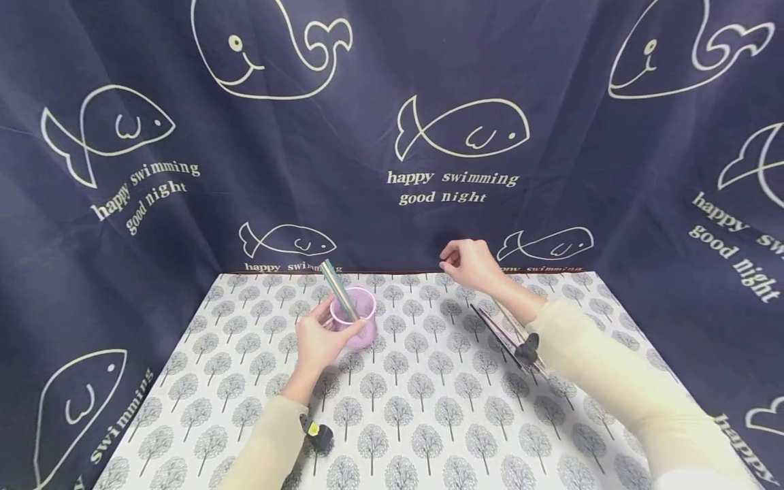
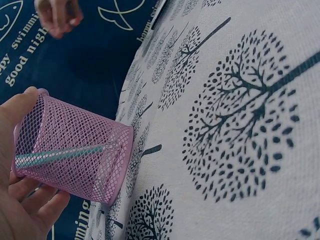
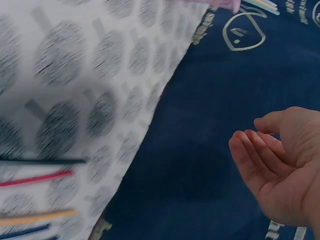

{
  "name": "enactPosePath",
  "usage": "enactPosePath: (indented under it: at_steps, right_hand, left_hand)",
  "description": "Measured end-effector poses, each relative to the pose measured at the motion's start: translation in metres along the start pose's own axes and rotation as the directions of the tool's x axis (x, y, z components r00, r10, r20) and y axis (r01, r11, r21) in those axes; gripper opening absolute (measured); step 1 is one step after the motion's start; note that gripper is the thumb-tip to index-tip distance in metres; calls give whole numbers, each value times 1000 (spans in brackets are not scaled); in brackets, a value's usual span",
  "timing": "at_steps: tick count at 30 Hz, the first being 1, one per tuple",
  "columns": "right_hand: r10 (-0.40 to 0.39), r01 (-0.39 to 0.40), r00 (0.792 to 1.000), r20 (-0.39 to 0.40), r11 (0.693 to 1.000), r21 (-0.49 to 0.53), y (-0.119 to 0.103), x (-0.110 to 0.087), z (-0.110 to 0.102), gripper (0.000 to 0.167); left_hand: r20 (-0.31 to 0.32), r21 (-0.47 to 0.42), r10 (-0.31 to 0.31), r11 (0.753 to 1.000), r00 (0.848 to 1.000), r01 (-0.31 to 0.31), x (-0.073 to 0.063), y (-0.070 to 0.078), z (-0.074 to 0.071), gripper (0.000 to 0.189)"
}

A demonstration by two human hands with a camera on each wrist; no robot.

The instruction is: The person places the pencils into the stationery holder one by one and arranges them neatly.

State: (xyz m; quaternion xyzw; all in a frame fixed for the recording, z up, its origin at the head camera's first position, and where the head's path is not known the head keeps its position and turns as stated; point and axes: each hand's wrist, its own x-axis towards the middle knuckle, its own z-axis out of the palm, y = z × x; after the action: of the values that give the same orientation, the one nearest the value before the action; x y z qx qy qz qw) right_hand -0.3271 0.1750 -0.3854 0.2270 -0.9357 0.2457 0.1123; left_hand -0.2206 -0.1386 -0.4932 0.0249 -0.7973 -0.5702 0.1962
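Observation:
My left hand [image 1: 320, 335] grips a pink mesh pen cup [image 1: 361, 335], thumb at the rim and fingers around its side. Several slim pencil-like sticks [image 1: 337, 288], teal and pale, stand slanted in the cup and lean out over the rim. Through the mesh in the left wrist view, a teal stick [image 2: 60, 156] shows inside. My right hand [image 1: 474, 264] hovers near the far table edge, right of the cup, its fingers loosely bent with nothing between them. Below the right forearm lie more thin sticks [image 1: 499, 333], partly covered by the sleeve.
A white cloth with grey trees covers the table [image 1: 422, 408]. Dark blue curtains [image 1: 367, 150] printed with fish and whales hang behind and at both sides. The loose sticks in the right wrist view include a red stick [image 3: 37, 178] and a yellow stick [image 3: 40, 217].

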Motion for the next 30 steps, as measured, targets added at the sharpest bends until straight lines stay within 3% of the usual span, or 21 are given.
enactPosePath:
  at_steps: [8,19,30]
  right_hand:
    - [0,0,1000,3,998,-56,37,-27,-5,6]
    - [-54,68,993,107,989,-131,68,-58,4,8]
    - [7,30,972,236,988,-152,91,-77,24,14]
  left_hand:
    - [-4,17,-6,1000,1000,6,1,-3,0,86]
    - [-3,8,3,1000,1000,-3,1,-3,0,86]
    - [3,29,1,1000,1000,-1,2,-4,0,87]
